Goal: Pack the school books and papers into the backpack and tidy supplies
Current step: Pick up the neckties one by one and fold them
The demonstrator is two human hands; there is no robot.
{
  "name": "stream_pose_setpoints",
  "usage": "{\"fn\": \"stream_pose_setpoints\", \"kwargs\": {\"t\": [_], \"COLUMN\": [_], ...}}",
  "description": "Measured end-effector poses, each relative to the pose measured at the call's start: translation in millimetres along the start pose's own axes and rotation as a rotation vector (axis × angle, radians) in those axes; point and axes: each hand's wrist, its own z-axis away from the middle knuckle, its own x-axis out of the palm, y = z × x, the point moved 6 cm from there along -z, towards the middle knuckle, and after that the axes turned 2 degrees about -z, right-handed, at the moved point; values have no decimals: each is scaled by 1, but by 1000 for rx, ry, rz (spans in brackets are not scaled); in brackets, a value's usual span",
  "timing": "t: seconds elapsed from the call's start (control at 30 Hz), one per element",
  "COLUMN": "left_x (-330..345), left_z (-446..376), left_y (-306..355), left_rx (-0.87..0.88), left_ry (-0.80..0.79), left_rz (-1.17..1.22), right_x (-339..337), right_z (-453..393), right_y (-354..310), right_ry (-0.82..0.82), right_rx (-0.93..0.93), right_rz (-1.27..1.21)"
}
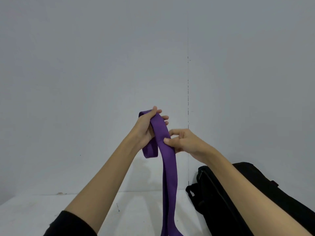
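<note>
A long purple fabric strap (167,176) hangs in front of me, raised above the white table (30,212). My left hand (147,128) grips its folded top end, with a short loop drooping below the palm. Slightly lower, my right hand (184,143) pinches the strap between thumb and fingers. The strap's lower part runs down out of the frame's bottom edge. A black backpack (226,198) lies on the table at the right, partly hidden behind my right forearm.
A plain grey wall fills the background, with a vertical seam (188,99) right of centre. The white table's far edge meets the wall. No books or papers are in view.
</note>
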Motion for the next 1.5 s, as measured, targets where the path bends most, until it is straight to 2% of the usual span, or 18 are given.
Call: {"fn": "stream_pose_setpoints", "kwargs": {"t": [0.1,0.2,0.23,0.33,0.37,0.4,0.47,0.53,0.67,0.8,0.87,0.93,1.03,1.13,1.27,1.5], "left_x": [-2,5,7,14,17,20,26,33,38,25,15,8,6,4,-4,-1], "left_z": [7,12,13,17,18,21,25,27,31,20,11,6,4,4,7,12], "left_y": [-14,-25,-28,-34,-37,-39,-45,-48,-49,-43,-34,-27,-24,-26,-31,-29], "left_rx": [-55,-76,-80,-96,-101,-107,-118,-102,-75,-85,-77,-69,-88,-111,-150,-164], "left_ry": [-116,-210,-218,-237,-252,-267,-289,-320,-327,-161,-60,-10,-14,-22,-45,-95], "left_rz": [-60,-81,-83,-51,-31,-26,-71,-134,-162,48,148,142,141,162,159,164], "right_x": [-6,-10,-12,-21,-24,-27,-35,-41,-48,-53,-42,-22,1,5,2,-5], "right_z": [-6,-10,-11,-12,-12,-14,-20,-28,-35,-22,-9,3,12,7,-2,-17], "right_y": [-14,-23,-25,-39,-45,-50,-57,-62,-64,-49,-32,-11,3,-1,-19,-38], "right_ry": [114,235,282,463,521,558,589,596,493,503,400,213,58,107,193,352], "right_rx": [-50,-59,-66,-101,-112,-117,-119,-111,-95,-51,45,132,72,7,-5,-96], "right_rz": [-54,13,76,537,613,594,385,229,-10,55,85,168,211,184,354,248]}}
